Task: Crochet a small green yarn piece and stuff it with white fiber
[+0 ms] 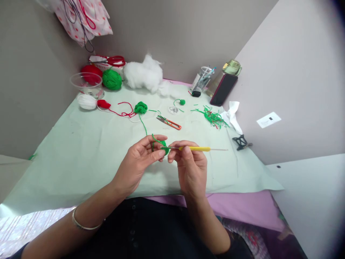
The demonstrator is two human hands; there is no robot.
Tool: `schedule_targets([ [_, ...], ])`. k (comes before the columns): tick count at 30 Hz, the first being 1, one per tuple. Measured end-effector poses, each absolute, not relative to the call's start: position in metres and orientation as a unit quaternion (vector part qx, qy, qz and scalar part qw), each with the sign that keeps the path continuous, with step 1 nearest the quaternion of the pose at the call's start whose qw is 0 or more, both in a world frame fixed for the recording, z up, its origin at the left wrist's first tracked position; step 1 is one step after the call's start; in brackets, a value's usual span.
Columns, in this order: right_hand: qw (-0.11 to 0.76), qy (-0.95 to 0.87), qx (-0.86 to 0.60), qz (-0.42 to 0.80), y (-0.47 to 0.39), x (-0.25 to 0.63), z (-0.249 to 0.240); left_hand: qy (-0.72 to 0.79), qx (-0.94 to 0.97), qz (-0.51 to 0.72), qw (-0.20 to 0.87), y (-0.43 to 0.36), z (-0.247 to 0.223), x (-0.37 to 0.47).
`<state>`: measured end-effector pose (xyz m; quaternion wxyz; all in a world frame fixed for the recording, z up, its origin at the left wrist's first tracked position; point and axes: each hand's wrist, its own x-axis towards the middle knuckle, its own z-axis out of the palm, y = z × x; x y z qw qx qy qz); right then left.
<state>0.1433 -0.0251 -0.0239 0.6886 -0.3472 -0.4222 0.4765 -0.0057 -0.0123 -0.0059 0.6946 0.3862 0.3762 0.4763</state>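
My left hand (pixel 140 158) pinches a small green crochet piece (pixel 166 149) between thumb and fingers, above the front middle of the table. A strand of green yarn (pixel 143 124) runs from its fingers back to a loose green yarn bundle (pixel 140 107). My right hand (pixel 191 163) grips a crochet hook by its yellow handle (pixel 199 148). The hook's thin metal tip points left and meets the green piece; whether a loop sits on it is too small to tell. Behind the hands lie orange thread snips (pixel 172 123), blades toward the left.
White stuffing (pixel 144 73), a green yarn ball (pixel 111 79), a red yarn ball (pixel 91 75) and a clear tub (pixel 87 88) stand at the back left. Green yarn scraps (pixel 212 117), a phone (pixel 223 90), a bottle (pixel 231 68) and a clear cup (pixel 202 80) are at the right.
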Motion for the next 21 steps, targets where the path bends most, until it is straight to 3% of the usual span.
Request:
schedule_targets([
  [13,0.657,-0.511,-0.380,0.403,-0.034,0.154,-0.020,0.360,0.406,0.483,0.687,-0.012,-0.003,-0.008],
  [21,0.619,-0.614,-0.407,0.271,-0.038,0.157,-0.014,0.395,0.478,0.500,0.604,-0.014,-0.005,-0.010],
])
